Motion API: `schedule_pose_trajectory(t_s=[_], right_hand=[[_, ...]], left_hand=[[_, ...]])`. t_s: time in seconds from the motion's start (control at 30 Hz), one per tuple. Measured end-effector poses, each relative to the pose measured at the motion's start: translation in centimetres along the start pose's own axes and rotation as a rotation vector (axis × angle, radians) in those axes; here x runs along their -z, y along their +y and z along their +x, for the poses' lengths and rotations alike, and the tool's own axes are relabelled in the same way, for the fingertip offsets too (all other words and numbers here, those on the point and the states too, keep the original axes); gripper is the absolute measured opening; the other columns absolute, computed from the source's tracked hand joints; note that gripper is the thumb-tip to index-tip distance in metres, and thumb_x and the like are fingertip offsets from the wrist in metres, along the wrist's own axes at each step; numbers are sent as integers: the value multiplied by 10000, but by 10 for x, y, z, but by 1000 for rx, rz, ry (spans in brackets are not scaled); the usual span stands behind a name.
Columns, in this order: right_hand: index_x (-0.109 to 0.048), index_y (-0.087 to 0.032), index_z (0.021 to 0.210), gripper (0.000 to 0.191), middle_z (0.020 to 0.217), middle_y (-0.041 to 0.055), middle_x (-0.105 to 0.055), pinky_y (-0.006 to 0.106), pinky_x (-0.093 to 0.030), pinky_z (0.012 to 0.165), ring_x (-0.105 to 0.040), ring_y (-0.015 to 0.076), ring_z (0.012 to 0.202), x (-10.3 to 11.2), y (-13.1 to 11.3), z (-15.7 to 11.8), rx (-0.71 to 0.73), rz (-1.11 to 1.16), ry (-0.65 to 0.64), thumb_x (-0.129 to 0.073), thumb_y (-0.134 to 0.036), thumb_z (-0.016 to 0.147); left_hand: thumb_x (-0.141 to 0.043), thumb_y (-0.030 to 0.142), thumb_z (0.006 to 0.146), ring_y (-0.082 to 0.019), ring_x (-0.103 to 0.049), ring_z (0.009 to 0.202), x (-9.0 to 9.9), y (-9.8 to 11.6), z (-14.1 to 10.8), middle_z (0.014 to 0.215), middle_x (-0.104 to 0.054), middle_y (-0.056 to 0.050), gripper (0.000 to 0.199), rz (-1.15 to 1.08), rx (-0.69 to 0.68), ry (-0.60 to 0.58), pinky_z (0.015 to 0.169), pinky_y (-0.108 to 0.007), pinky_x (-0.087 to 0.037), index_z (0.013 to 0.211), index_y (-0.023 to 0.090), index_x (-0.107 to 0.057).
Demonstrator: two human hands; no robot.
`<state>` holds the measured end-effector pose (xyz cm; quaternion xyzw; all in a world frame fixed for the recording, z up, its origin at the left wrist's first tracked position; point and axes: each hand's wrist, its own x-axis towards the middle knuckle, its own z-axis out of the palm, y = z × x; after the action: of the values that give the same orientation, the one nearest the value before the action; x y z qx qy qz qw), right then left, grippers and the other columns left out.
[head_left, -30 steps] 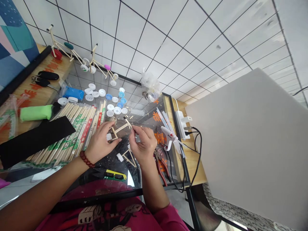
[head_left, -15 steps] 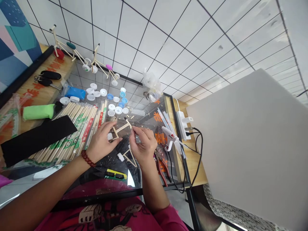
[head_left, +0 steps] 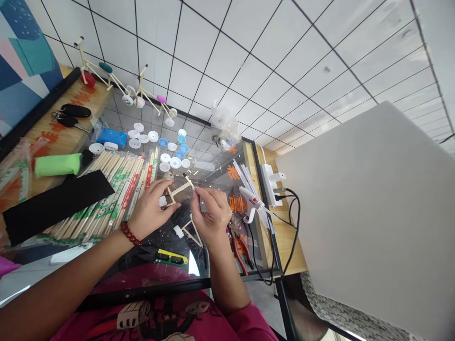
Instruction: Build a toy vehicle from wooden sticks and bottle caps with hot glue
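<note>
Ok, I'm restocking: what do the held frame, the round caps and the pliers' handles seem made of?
Held frame: probably wood or bamboo, matte, judging by its pale tan sticks.
Round caps: likely plastic, smooth-looking, in plain white and blue.
Pliers' handles: perhaps plastic or rubber, from their red colour; finish unclear.

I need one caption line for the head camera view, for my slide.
Left hand and right hand hold a small stick frame amid plastic caps, wrapped chopsticks and a glue gun.

We look forward and down from the wearer's head, close to the bare left hand [head_left: 151, 206] and bare right hand [head_left: 212, 213], across a black-framed glass tabletop [head_left: 177, 287] toward dark-jointed white square tiles [head_left: 249, 71].
</note>
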<state>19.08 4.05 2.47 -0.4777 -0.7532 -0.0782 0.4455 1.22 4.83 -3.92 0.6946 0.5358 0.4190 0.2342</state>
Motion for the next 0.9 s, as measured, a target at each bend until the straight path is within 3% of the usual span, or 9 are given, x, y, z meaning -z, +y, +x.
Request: schedule_pose_trajectory(t_s=[0.27,0.5,0.67,0.9], right_hand=[[-717,-221,1069,138,870,43,-787,334,-552,748,-725,181,774,-1,0,-1,2,-22,-2,-662,-164,956],[-650,-195,1260,326,846,34,-764,335,-562,748,-705,181,742,-4,4,-6,-56,-5,-11,-689,-270,945],[-725,-212,1131,189,806,24,-758,315,-565,732,-698,165,716,-5,4,-7,-123,30,-34,-651,-238,958],[-760,-209,999,121,768,25,-762,304,-538,707,-689,161,701,-4,1,-1,-82,-10,-15,-641,-211,978]], left_hand=[[-713,351,871,-327,-648,1281,-1,0,0,1339,-672,-142,490,7,-17,14,1105,-504,-548,1325,202,-609],[-710,365,867,-328,-641,1289,-1,-1,-1,1351,-666,-144,499,-2,-2,11,1110,-509,-542,1329,213,-601],[-722,359,852,-327,-635,1301,0,2,-1,1354,-670,-131,522,-8,12,2,1122,-519,-535,1341,229,-595],[-719,352,870,-321,-661,1253,1,4,0,1315,-680,-130,466,-30,-30,12,1091,-511,-560,1308,224,-624]])
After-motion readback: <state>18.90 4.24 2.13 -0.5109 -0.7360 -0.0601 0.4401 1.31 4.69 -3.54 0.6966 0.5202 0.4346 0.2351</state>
